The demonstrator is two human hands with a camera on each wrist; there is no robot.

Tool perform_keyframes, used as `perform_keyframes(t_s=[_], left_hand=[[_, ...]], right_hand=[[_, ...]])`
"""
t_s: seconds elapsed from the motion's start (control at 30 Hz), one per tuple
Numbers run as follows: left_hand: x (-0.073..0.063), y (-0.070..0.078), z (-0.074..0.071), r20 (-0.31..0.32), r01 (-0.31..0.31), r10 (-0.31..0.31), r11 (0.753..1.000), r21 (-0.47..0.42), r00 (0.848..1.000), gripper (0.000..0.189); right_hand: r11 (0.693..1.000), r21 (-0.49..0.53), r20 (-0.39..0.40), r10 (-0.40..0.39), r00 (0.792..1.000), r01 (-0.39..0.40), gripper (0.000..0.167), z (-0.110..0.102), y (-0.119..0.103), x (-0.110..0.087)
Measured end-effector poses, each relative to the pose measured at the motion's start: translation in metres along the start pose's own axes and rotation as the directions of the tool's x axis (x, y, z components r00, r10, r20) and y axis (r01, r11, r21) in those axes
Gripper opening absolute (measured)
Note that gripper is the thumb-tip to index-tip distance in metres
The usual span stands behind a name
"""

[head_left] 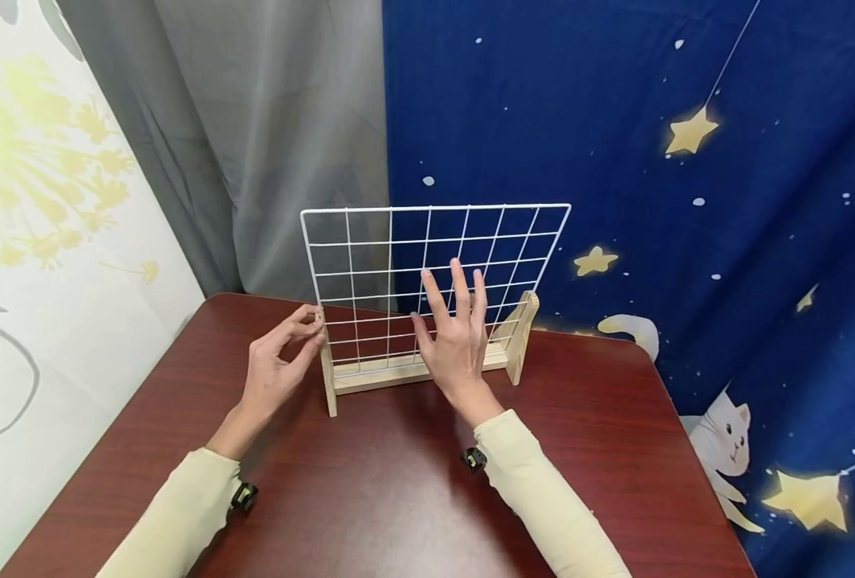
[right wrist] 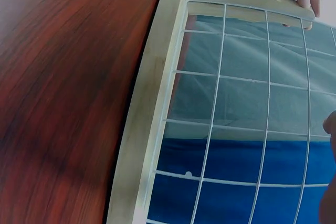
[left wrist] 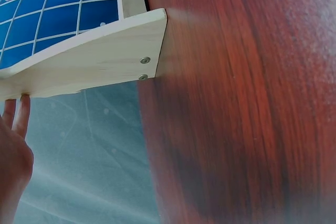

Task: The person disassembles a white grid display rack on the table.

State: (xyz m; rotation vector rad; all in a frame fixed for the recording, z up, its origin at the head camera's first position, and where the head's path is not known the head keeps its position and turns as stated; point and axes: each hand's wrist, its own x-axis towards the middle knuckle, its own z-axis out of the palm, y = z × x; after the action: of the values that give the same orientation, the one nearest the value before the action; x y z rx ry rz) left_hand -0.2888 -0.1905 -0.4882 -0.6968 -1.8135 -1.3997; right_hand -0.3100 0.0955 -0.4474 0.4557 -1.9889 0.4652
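Head view: white rectangular wire grid (head_left: 389,270) stands, long axis left-to-right, just beyond the right hand (head_left: 459,349), fingers spread, gripping nothing; left hand (head_left: 275,357) is nearer, fingers pinching the pale flat wooden left post (head_left: 329,377).

The grid (head_left: 389,270) sits in its stand (head_left: 384,377) on the table (head_left: 398,498), curtains (head_left: 311,120) behind, right hand (head_left: 458,349) before it

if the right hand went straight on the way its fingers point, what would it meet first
Most likely the white wire grid, which stands right in front of the right hand; depth is unclear, so a fingertip may be touching it.
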Motion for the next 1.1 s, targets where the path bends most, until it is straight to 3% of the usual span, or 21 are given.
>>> perform_keyframes(t_s=[0.2, 0.43, 0.7, 0.87, 1.1], left_hand=[[-0.001, 0.000, 0.000, 0.006, 0.003, -0.004, 1.000, 0.013, 1.000, 0.028], [0.003, 0.005, 0.001, 0.008, 0.013, -0.013, 1.000, 0.013, 1.000, 0.028], [0.002, 0.005, 0.004, -0.009, 0.004, -0.003, 1.000, 0.023, 1.000, 0.027], [0.003, 0.016, 0.004, -0.025, -0.003, 0.003, 1.000, 0.016, 1.000, 0.025], [0.007, 0.036, 0.005, -0.019, 0.007, -0.007, 1.000, -0.001, 1.000, 0.024]], right_hand=[[1.000, -0.011, 0.005, 0.026, 1.000, -0.026, 0.072, 0.009, -0.003, 0.000], [0.999, 0.001, -0.057, 0.048, 0.997, -0.048, 0.069, 0.020, -0.006, 0.003], [0.996, -0.065, -0.101, 0.057, 0.993, -0.064, 0.068, 0.027, -0.005, 0.004], [0.996, -0.067, -0.110, 0.046, 0.993, -0.054, 0.060, 0.028, -0.006, 0.003], [0.999, -0.044, -0.206, -0.001, 0.978, -0.008, 0.061, 0.031, -0.005, 0.005]])
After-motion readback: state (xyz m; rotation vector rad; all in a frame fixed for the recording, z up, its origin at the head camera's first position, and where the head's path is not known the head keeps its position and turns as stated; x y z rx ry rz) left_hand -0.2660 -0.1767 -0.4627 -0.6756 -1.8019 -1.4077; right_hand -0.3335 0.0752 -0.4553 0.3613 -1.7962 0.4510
